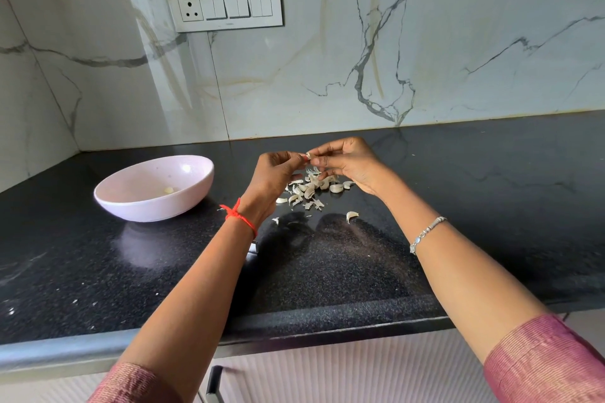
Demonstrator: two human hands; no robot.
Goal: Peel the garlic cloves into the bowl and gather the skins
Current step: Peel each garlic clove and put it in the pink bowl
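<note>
Above the black counter, my left hand (pixel 276 175) and my right hand (pixel 347 160) meet fingertip to fingertip, both pinching one small garlic clove (pixel 308 156) between them. Below them lies a loose pile of unpeeled cloves and papery skins (pixel 312 188). One clove (pixel 351 216) lies apart, nearer to me on the right. A pale pink bowl (pixel 131 203) stands to the left of my hands, and a single peeled clove (pixel 168 190) rests on its bottom.
The black speckled counter (pixel 327 271) runs to a marble wall behind and on the left. A switch panel with a socket (pixel 226 6) is mounted on the wall. White ribbed cabinet fronts with a dark handle (pixel 214 384) sit below the counter's front edge.
</note>
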